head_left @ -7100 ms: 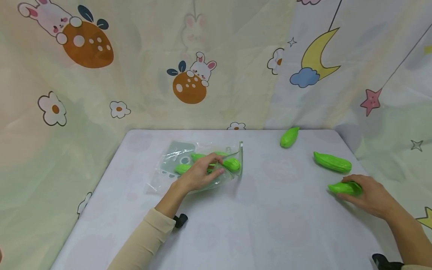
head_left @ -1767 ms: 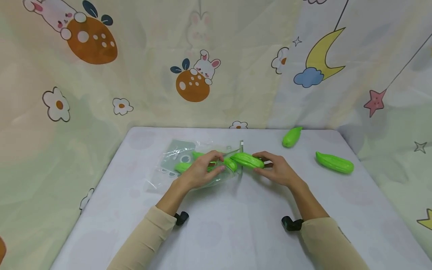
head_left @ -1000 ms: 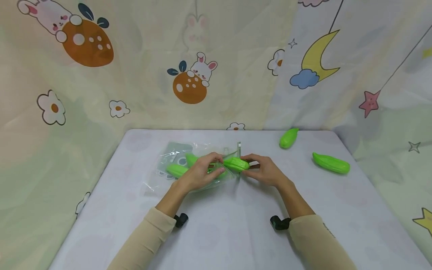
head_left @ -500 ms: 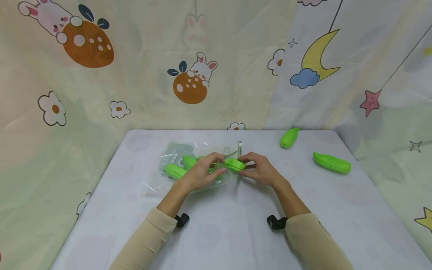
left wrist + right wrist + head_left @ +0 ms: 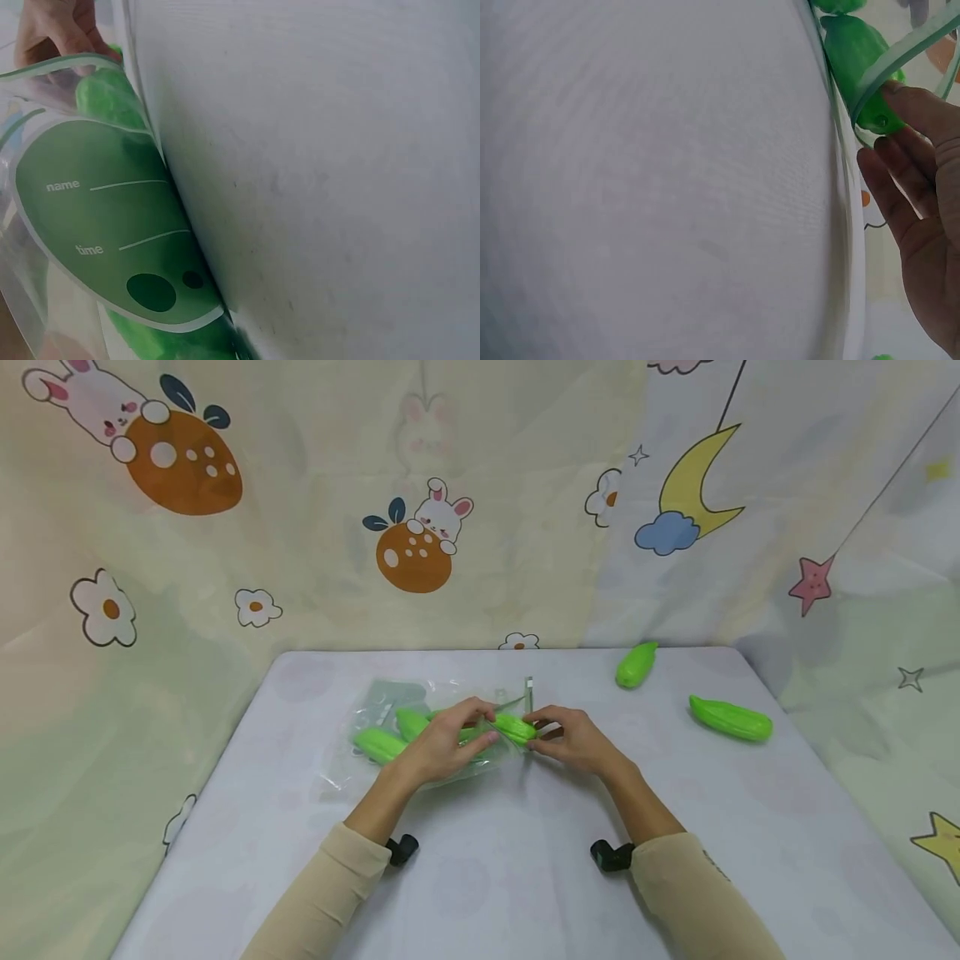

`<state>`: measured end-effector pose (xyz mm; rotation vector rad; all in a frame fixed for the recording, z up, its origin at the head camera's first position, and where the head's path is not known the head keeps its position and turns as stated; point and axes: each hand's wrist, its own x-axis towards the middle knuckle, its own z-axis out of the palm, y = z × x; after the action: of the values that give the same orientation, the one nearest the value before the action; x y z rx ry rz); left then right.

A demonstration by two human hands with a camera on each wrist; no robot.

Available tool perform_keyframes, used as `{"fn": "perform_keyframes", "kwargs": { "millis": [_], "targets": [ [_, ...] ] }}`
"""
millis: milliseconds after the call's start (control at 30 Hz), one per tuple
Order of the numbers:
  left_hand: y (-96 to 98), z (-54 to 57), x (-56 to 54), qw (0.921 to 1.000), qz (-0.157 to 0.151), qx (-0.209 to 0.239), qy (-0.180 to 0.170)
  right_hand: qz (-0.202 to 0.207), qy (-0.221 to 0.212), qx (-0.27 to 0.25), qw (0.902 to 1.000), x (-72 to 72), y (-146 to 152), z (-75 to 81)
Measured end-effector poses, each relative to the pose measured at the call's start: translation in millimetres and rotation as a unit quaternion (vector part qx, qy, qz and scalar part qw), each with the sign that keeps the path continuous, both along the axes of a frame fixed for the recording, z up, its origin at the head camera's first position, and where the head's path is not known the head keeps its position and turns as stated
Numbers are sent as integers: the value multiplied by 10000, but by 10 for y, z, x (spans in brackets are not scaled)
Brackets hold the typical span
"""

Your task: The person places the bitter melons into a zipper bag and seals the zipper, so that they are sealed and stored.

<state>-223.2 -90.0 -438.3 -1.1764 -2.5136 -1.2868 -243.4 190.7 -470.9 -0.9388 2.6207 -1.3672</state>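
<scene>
A clear zip bag (image 5: 345, 768) with a green printed label (image 5: 97, 202) lies on the table, several bright green, ridged cucumber-like vegetables (image 5: 378, 744) inside it. My left hand (image 5: 438, 743) holds the bag at its mouth, which gapes toward the right. At that mouth, my right hand (image 5: 573, 743) pinches the blunt end of another cucumber-like vegetable (image 5: 516, 729), whose far end is inside the bag. The right wrist view has the thumb (image 5: 919, 105) on this vegetable's end, beside the bag's green rim (image 5: 907, 49). My left hand partly covers the bag's contents.
Two more green vegetables lie on the white-covered table (image 5: 465, 877): one near the back edge (image 5: 636, 665), another farther right (image 5: 731, 719). A patterned cloth (image 5: 315, 527) hangs right behind the table.
My right hand has picked up a vegetable at the right, carried it left and pushed it into the bag's mouth. The vegetables inside have shifted left. My left hand stays at the bag.
</scene>
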Motion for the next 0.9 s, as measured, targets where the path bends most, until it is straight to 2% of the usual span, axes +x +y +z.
{"fn": "perform_keyframes", "kwargs": {
  "millis": [300, 600, 800, 900],
  "targets": [
    [-33, -25, 3, 9998, 109, -73, -128, -42, -46, 266, 9996, -6, -32, -14],
    [-69, -23, 26, 9986, 302, -429, -103, -143, 24, 314, 9994, 6, 57, 31],
    [-89, 8, 41, 9957, 522, -747, -149, -493, 38, 396, 9980, 10, 260, 99],
    [-93, 13, 45, 9958, 467, -726, -290, -693, -30, 510, 9963, 19, 400, 137]
  ]
}}
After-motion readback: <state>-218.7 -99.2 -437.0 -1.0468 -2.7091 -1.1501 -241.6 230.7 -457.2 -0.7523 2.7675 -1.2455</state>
